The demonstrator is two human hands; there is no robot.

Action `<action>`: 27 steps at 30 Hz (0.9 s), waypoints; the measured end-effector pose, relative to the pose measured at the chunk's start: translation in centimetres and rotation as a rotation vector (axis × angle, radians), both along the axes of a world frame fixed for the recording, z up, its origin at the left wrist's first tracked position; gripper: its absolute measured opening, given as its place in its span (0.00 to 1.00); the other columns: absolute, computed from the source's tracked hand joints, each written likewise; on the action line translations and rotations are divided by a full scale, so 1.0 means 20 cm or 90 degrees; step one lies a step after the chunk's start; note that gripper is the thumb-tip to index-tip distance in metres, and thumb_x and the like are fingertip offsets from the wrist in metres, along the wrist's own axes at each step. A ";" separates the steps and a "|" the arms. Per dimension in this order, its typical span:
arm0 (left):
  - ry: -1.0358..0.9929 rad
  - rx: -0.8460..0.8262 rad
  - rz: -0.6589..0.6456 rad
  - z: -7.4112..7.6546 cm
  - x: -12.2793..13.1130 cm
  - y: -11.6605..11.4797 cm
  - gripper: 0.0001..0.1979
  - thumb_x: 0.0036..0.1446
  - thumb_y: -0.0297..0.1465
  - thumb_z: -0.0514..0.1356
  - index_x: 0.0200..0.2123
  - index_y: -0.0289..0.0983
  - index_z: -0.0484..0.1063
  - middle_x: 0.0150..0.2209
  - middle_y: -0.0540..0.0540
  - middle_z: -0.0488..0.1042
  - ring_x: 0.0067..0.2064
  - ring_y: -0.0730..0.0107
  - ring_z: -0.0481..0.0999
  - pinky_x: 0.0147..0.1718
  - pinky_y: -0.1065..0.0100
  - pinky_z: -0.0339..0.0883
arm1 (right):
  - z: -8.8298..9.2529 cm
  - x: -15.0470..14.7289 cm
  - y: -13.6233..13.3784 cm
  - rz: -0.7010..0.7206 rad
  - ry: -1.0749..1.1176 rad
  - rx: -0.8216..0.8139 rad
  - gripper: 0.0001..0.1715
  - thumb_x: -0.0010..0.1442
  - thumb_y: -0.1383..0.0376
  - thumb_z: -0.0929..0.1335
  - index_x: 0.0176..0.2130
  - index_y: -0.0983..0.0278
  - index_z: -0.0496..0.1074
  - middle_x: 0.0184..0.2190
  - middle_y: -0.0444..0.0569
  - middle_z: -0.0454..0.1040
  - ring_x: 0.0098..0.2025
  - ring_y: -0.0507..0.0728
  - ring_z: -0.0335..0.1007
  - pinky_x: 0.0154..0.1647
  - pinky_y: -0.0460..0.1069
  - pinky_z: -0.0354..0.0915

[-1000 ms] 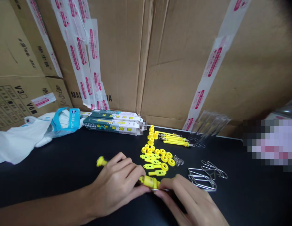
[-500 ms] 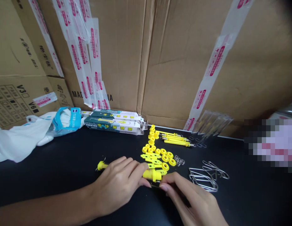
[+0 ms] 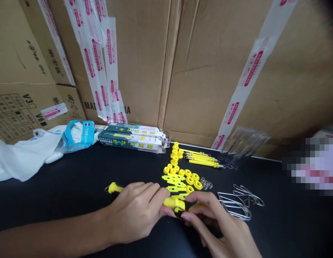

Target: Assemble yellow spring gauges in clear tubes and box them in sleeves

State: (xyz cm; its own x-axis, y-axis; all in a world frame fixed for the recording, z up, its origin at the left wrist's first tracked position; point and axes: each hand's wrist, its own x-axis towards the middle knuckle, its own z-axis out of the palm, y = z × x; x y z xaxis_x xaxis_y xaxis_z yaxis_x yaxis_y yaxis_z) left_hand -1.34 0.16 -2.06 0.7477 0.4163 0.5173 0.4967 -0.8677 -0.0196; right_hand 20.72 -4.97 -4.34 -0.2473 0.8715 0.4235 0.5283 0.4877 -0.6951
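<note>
The left hand (image 3: 138, 208) was closed round the yellow tube (image 3: 170, 202) over the table (image 3: 75, 179), apparently steadying it, its metal wire (image 3: 178, 208) bared towards the right hand (image 3: 222, 218), half-curled right there, whose hold couldn't be told!

Our left hand (image 3: 141, 211) grips a yellow tube (image 3: 170, 202) — our right hand (image 3: 221, 224) holds a metal wire (image 3: 179, 207) at its end. Beyond lie small yellow parts (image 3: 177, 183) — bent metal rods (image 3: 233, 205) to their right.

The left hand (image 3: 141, 208) hides the middle of the yellow tube (image 3: 170, 202) from view.
</note>
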 end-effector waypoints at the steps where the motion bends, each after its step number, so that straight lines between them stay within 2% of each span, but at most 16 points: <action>1: 0.000 0.005 0.001 0.00 0.00 0.00 0.18 0.74 0.36 0.44 0.38 0.35 0.70 0.27 0.48 0.74 0.26 0.63 0.76 0.23 0.62 0.66 | 0.00 0.00 0.00 0.000 0.004 0.006 0.08 0.71 0.58 0.64 0.50 0.51 0.62 0.27 0.34 0.80 0.15 0.47 0.71 0.14 0.37 0.66; 4: -0.006 0.018 0.005 0.00 0.00 0.00 0.20 0.73 0.41 0.45 0.37 0.35 0.70 0.27 0.49 0.74 0.25 0.63 0.75 0.21 0.63 0.66 | 0.00 0.00 0.00 -0.011 0.003 0.013 0.07 0.70 0.58 0.64 0.49 0.51 0.63 0.26 0.34 0.79 0.14 0.47 0.70 0.13 0.37 0.65; 11: -0.016 0.034 0.012 0.00 0.01 0.00 0.22 0.73 0.42 0.45 0.37 0.35 0.70 0.26 0.49 0.75 0.26 0.65 0.78 0.23 0.65 0.68 | 0.01 0.00 -0.01 -0.031 -0.046 0.034 0.07 0.70 0.59 0.65 0.48 0.55 0.66 0.28 0.39 0.81 0.15 0.48 0.73 0.12 0.37 0.66; 13: -0.015 0.034 0.013 0.00 0.01 0.00 0.22 0.72 0.43 0.45 0.37 0.35 0.70 0.26 0.49 0.75 0.26 0.65 0.78 0.24 0.66 0.68 | 0.02 0.01 -0.02 -0.034 -0.065 0.068 0.06 0.70 0.60 0.65 0.48 0.55 0.67 0.30 0.39 0.82 0.20 0.48 0.77 0.17 0.37 0.70; 15: -0.016 0.037 0.009 0.00 0.00 0.00 0.22 0.72 0.43 0.45 0.37 0.35 0.70 0.26 0.50 0.75 0.26 0.65 0.78 0.24 0.66 0.68 | 0.02 0.01 -0.02 -0.036 -0.082 0.107 0.06 0.71 0.61 0.64 0.48 0.55 0.68 0.33 0.40 0.82 0.27 0.49 0.81 0.27 0.37 0.74; 17: -0.021 0.040 0.004 0.00 0.00 0.00 0.22 0.72 0.43 0.46 0.37 0.35 0.70 0.26 0.50 0.75 0.26 0.66 0.78 0.24 0.66 0.68 | 0.03 0.01 -0.01 -0.032 -0.089 0.131 0.06 0.71 0.61 0.64 0.47 0.56 0.68 0.34 0.40 0.83 0.30 0.49 0.82 0.34 0.38 0.75; 27: -0.023 0.057 0.006 0.01 0.01 0.00 0.23 0.71 0.45 0.47 0.36 0.34 0.72 0.25 0.50 0.75 0.25 0.67 0.76 0.23 0.67 0.65 | 0.03 0.00 0.00 -0.029 -0.075 0.114 0.05 0.70 0.64 0.66 0.46 0.56 0.70 0.36 0.40 0.83 0.31 0.49 0.82 0.35 0.38 0.75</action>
State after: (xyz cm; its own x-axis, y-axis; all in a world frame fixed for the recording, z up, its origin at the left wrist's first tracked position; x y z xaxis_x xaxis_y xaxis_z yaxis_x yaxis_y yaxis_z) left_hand -1.23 0.21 -1.79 0.7242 0.3739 0.5794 0.5066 -0.8585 -0.0791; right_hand 20.78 -4.97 -3.82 -0.2668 0.7965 0.5426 0.6250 0.5716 -0.5317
